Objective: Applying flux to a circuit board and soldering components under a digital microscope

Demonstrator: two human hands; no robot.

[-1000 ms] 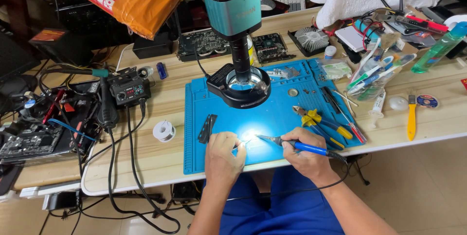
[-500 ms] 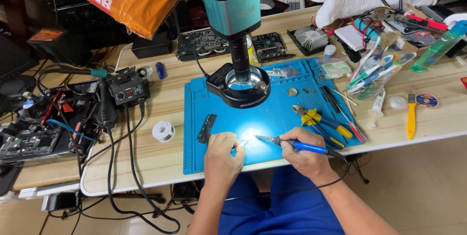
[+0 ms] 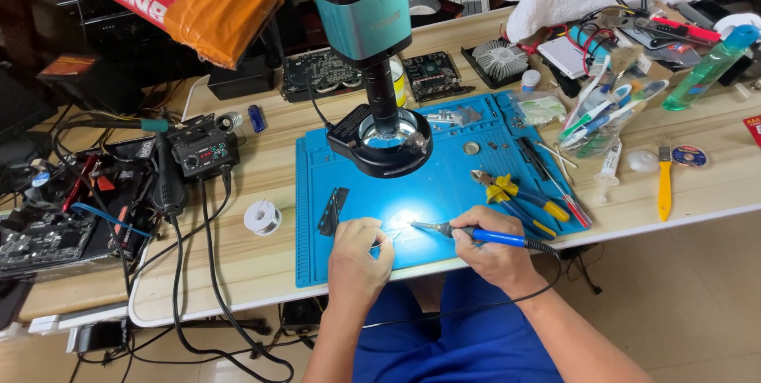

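Near the front edge of the blue mat [image 3: 444,185], under a bright pool of light, both hands meet over a very small workpiece [image 3: 399,224] that the glare washes out; what it is cannot be told. The right hand [image 3: 491,244] is closed in a pen grip round the blue handle of a soldering iron [image 3: 476,234], whose tip points left into the lit spot. The left hand [image 3: 358,252] has thumb and forefinger pinched together just beside that tip; whether they hold a fine wire or steady the piece itself is too small to see.

Against the two earlier views almost nothing has shifted: the iron's tip has crept slightly toward the left fingers, and both hands sit where they were. That steadiness suggests fine joining work under way at one spot, not a move between tools.

Behind the hands, toward the middle of the mat, a teal microscope [image 3: 372,42] stands over its black ring base. Yellow-handled pliers [image 3: 511,197] lie untouched by the mat's right edge, and a spool of solder [image 3: 261,216] rests on the wooden table [image 3: 261,272], off the mat's left edge.
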